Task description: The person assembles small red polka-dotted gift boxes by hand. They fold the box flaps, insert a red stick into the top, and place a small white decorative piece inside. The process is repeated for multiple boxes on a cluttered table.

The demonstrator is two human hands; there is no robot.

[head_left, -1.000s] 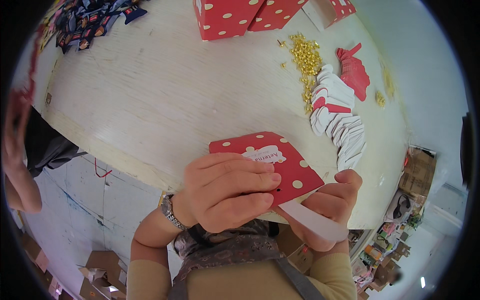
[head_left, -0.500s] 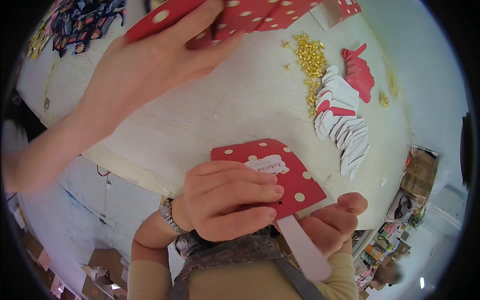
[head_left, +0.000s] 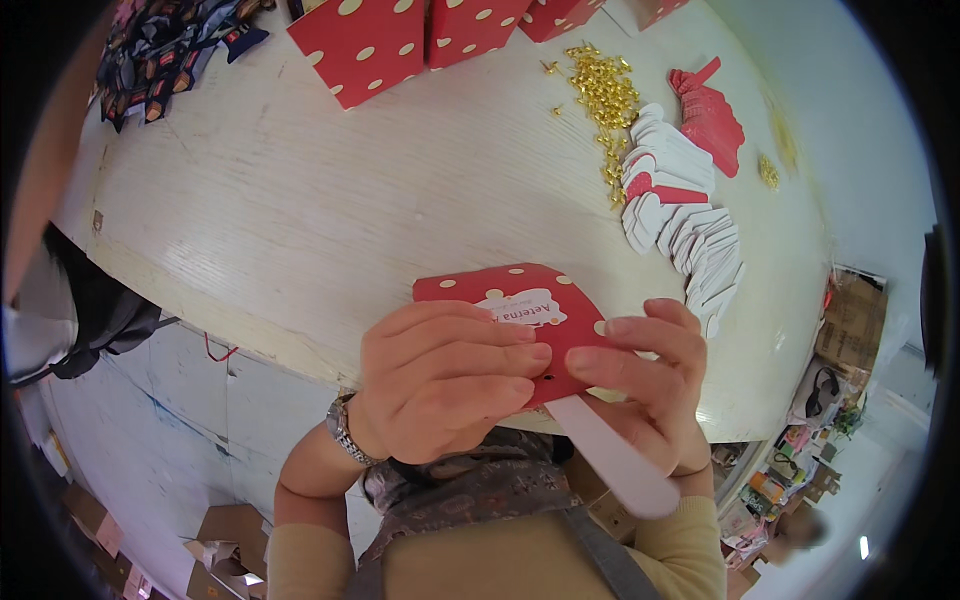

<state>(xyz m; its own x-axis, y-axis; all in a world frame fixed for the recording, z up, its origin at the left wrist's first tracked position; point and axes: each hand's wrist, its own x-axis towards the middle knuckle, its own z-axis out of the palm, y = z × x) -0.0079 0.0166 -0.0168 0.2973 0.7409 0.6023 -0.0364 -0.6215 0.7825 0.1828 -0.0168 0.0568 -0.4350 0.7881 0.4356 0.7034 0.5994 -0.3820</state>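
At the table's near edge I hold a red card box piece [head_left: 515, 278] with cream dots and a white label, in both hands. My left hand [head_left: 440, 375] is closed over its left side, fingers lying across the front. My right hand [head_left: 650, 385] grips its right side, thumb and fingers bent round the edge. A small dark hole shows between the fingertips. From under the lower edge a pale strip [head_left: 615, 460] with a rounded end sticks out, slanting down to the right over the right palm. How the strip meets the card is hidden.
Gold paper fasteners [head_left: 605, 90] lie heaped at the back right. Beside them are white strips [head_left: 680, 165] and a stack of red strips [head_left: 712, 130]. Red dotted boxes [head_left: 370, 50] stand at the back, dark patterned pieces [head_left: 175, 60] at far left. Another person's arm [head_left: 48, 140] shows there.
The other person's hand has withdrawn from the red boxes toward the left edge. My right fingers have come up onto the card's right side. The card and strip have shifted slightly.
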